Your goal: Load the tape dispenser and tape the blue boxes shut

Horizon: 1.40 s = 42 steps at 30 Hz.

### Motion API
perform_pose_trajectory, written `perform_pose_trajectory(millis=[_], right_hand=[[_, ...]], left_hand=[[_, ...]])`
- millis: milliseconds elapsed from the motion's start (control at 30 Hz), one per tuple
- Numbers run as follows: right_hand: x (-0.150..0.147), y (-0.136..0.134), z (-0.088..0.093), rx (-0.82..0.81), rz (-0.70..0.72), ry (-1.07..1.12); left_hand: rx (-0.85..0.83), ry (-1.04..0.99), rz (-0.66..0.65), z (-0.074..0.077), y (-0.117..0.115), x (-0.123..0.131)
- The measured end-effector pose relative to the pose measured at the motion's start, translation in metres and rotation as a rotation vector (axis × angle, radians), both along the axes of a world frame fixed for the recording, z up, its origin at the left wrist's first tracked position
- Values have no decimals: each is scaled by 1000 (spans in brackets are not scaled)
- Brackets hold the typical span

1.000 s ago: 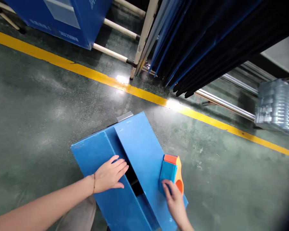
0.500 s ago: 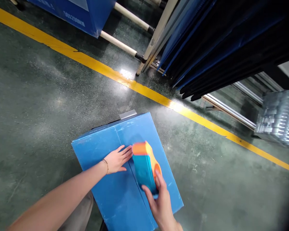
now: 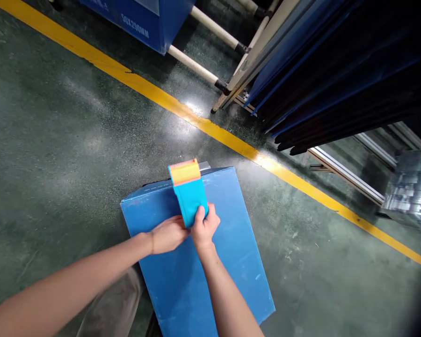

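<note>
My right hand point(image 3: 204, 225) is closed around the near end of a blue and orange tape dispenser point(image 3: 191, 196), its thumb lying on the blue side. The dispenser's orange end points away from me, over the far edge of a blue box point(image 3: 235, 252). Beside the dispenser's near end, my left hand point(image 3: 170, 234) is curled low over the box top. Its fingertips disappear behind the dispenser, so whatever they pinch is hidden. A grey strip point(image 3: 205, 165) sticks up at the box's far edge, partly covered by the dispenser's orange end.
A yellow floor line point(image 3: 228, 138) runs diagonally beyond the box. Past it stand a pipe rack point(image 3: 196, 65) with a printed blue carton point(image 3: 140, 23), dark blue hanging sheets point(image 3: 323, 79), and a plastic-wrapped bundle point(image 3: 412, 187) at right. My knee point(image 3: 114, 299) is beside the box.
My right hand has carried the tape dispenser away from me and left, turning it toward the far edge. My left hand has gone from spread flat to curled beside it.
</note>
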State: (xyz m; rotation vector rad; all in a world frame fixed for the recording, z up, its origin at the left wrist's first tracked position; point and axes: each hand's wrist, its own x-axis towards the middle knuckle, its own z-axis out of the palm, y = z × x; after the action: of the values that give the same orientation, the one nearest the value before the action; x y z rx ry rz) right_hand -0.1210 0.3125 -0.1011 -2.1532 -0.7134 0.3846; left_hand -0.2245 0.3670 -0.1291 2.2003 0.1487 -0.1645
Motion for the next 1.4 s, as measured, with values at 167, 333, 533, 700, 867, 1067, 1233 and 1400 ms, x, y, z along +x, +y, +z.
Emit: perform_pose_trajectory(millis=[167,333,533,700,867,1067,1233,1400], right_hand=[[-11,-39,-4,-8,94,-67],[-20,-52,1,-83,135,-83],[-32,-104,24,-280,100,6],[-35,-144,50,-458,55,118],[-15,-126,63,-627,21,189],[8,-90,57,-763,70,201],[3,-89,42,-766,97,162],[1,-96,31,-732,108,145]], left_hand=[[-385,211,479,49,74,-10],[-531,396,634,64,93,25],[-456,489,708,59,109,51],[-330,429,772,50,146,73],[-311,394,738,37,148,87],[-288,382,757,32,152,85],[-239,392,746,30,162,82],[-120,491,705,-2,162,79]])
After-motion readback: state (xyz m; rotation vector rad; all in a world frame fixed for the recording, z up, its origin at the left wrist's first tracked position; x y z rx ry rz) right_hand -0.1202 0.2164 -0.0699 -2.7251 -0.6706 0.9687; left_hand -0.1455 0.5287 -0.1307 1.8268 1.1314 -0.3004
